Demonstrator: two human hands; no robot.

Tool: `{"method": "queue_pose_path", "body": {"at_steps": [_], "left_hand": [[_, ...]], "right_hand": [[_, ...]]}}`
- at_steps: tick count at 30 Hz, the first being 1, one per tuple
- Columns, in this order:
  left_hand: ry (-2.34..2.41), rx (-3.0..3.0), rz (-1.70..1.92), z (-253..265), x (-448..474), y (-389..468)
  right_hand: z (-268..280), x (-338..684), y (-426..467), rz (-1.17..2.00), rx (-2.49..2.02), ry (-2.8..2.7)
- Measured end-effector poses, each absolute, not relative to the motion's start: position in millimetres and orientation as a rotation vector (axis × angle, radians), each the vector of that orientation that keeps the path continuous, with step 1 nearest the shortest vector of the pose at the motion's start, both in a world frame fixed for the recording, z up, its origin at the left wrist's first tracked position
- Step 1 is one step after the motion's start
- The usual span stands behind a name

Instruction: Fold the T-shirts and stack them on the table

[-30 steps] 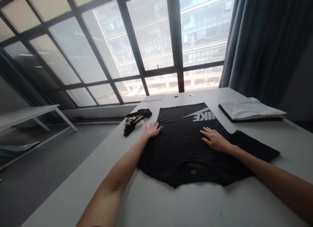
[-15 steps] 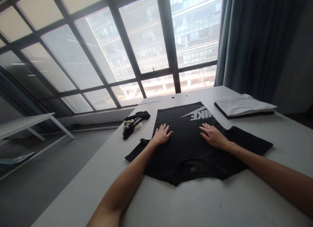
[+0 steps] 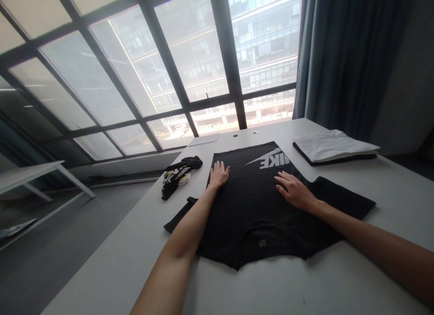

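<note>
A black T-shirt [image 3: 251, 202] with a white logo lies spread on the white table [image 3: 125, 265], its collar toward me and its hem toward the window. Flat on its left side, near the edge, rests my left hand [image 3: 219, 174], fingers stretched out. My right hand [image 3: 294, 190] lies on the shirt's right side just below the lettering, fingers extended. Neither hand grips the cloth. Both sleeves stick out to the sides; my left forearm crosses part of the left one.
Left of the shirt sits a crumpled black garment [image 3: 179, 174] with yellow and white print. Folded white and black cloths [image 3: 334, 147] are stacked at the right. A pale sheet [image 3: 204, 139] lies at the far edge. Another table [image 3: 30, 172] stands beyond, near the windows.
My left hand has slid forward along the shirt's left side, toward the hem. The right hand stays in nearly the same place on the cloth. The view has shifted slightly.
</note>
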State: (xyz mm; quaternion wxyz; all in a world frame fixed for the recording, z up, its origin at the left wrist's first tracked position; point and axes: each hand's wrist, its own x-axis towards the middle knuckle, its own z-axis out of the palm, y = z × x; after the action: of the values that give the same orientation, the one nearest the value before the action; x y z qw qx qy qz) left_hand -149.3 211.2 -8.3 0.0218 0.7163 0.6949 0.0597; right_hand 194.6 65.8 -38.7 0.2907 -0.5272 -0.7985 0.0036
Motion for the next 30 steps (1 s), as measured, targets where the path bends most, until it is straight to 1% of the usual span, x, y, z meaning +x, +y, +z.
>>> {"method": "queue_pose_path", "body": {"at_steps": [6,12,17,19,21,23,26,28,30], "left_hand": [[2.277,2.09,0.211,-9,-147,203],[2.205,2.142,0.263,20,-150,184],[1.771,2.397,0.298,24,-154,115],[1.549,2.495,0.321,21,-148,81],[1.429,2.503,0.307,24,-133,53],[1.328,2.54,0.358,35,-104,33],[1.039,2.642,0.456,53,-40,11],[0.8,2.698,0.373,55,5,-7],[0.612,2.751,0.277,45,42,-25]], "right_hand": [[-39,192,63,-0.03,-1.463,-2.094],[-25,219,78,-0.022,-1.501,-1.922],[-16,270,83,0.022,-1.504,-1.766],[-20,285,73,0.019,-1.511,-1.774],[-24,294,60,0.015,-1.494,-1.851],[-24,300,50,0.007,-1.471,-1.935],[-16,310,44,-0.009,-1.478,-1.95],[-12,317,42,-0.011,-1.479,-1.947],[-14,323,39,0.006,-1.447,-2.018]]}}
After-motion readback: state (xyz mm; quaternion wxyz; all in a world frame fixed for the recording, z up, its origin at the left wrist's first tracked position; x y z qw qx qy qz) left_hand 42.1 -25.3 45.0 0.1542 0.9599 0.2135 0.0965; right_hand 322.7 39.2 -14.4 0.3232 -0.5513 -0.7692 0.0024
